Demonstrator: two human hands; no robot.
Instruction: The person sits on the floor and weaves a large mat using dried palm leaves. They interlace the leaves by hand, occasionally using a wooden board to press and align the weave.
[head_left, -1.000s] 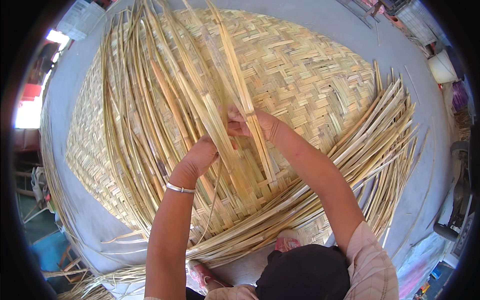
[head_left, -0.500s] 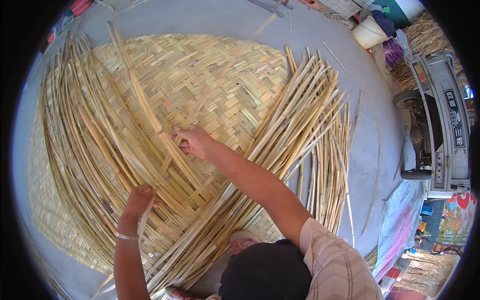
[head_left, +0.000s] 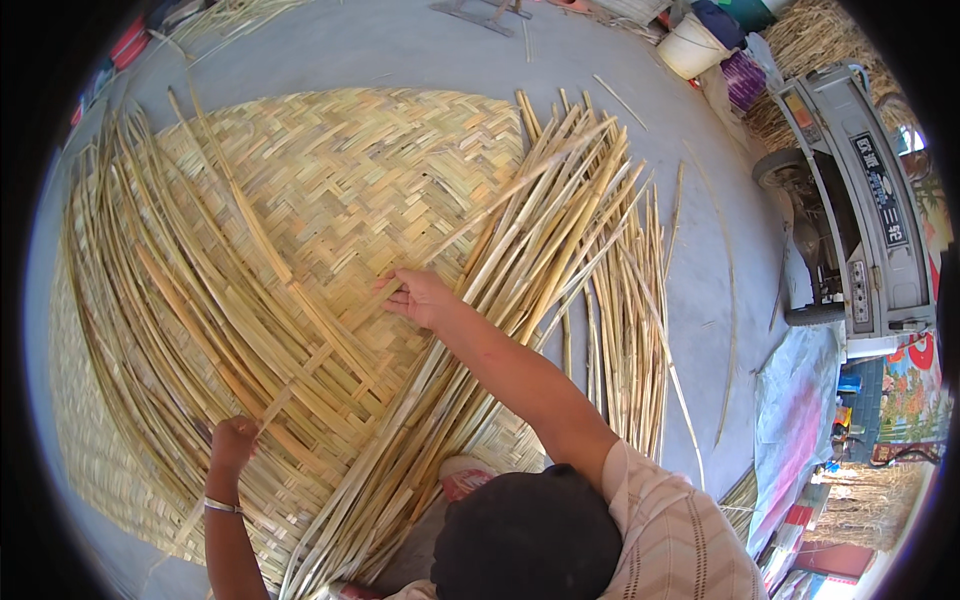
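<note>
A large mat (head_left: pixel 370 150) of pale woven strips lies on the floor under both hands. My right hand (head_left: pixel 415 298) is over its middle, fingers pinched on a long flat reed strip (head_left: pixel 500 197) that slants to the upper right, over the reed bundle. Lower left, my left hand (head_left: pixel 235 440) is closed in a fist on the strip's lower part, which slants across the other strips. Long loose strips (head_left: pixel 180 270) fan over the mat's left side, some apparently woven in at their lower ends. What the left fingers grip is partly hidden.
A thick bundle of reed strips (head_left: pixel 540 260) crosses the mat's right side, with more stalks (head_left: pixel 625 330) beside it on the grey floor. A grey three-wheeled vehicle (head_left: pixel 860 200), white bucket (head_left: pixel 692 47) and plastic sheet (head_left: pixel 795 420) stand or lie right. A dark cap (head_left: pixel 525 540) blocks the lower middle.
My hands have moved apart, the right one rightward and the left one down and left. The strip now slants plainly between them and out over the bundle. The whole view has shifted a little.
</note>
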